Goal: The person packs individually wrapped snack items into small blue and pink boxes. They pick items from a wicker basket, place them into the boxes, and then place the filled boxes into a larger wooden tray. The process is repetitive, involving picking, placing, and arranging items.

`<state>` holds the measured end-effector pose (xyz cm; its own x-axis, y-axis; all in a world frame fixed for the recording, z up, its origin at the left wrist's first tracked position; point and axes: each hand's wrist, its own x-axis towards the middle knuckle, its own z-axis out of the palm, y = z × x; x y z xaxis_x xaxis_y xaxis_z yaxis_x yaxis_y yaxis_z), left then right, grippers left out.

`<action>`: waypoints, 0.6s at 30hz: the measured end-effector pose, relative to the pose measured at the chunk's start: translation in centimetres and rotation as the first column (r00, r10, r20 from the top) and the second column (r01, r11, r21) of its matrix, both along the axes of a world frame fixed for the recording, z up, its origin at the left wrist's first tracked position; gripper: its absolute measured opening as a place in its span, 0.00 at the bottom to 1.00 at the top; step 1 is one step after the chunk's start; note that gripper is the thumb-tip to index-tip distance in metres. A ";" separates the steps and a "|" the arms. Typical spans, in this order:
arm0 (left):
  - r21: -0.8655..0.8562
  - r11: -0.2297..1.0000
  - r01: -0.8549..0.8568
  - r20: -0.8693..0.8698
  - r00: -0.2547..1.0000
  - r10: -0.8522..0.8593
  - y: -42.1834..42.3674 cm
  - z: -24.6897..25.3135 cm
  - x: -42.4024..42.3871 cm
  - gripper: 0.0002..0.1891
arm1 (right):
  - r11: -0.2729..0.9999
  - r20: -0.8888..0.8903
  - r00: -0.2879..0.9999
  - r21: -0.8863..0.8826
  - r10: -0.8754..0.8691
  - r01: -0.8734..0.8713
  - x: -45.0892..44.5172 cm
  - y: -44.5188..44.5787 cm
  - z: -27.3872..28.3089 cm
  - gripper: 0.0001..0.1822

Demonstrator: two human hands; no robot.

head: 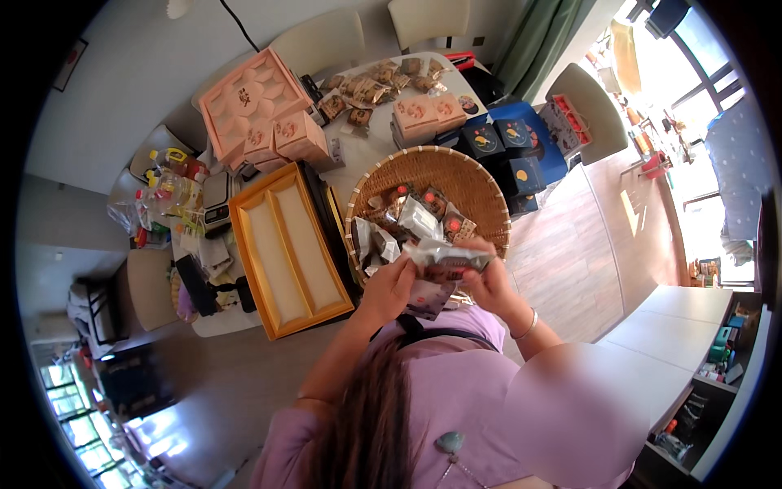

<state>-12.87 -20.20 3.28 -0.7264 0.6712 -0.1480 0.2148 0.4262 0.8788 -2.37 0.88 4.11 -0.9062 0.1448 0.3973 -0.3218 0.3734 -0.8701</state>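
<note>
Between my left hand (389, 290) and my right hand (492, 282) is a wrapped packet (451, 255), silvery on one face, gripped at both ends. It is held over the near rim of a round woven basket (449, 174). Just below it hangs or lies a greyish printed wrapper (431, 299); I cannot tell whether it is joined to the packet. Inside the basket are several more packets, among them a silver one (420, 219) and a clear one with a red sticker (458, 225). Left of the basket rests a gold-rimmed box (291, 257) with two white-lined compartments.
Bagged baked goods (369, 85) cover the table's far end. Pink boxes (299, 134) and a large pink moulded tray (253, 91) stand at left. Dark blue boxes (522, 176) are stacked right of the basket. A scale (217, 198) and oil bottles (177, 189) sit farther left.
</note>
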 end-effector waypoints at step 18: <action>0.028 0.992 -0.126 -0.141 0.982 0.128 0.5 0.3 0.1 0.16 | 0.930 0.204 0.978 0.365 -0.034 -0.044 -1.6 1.2 7.1 0.17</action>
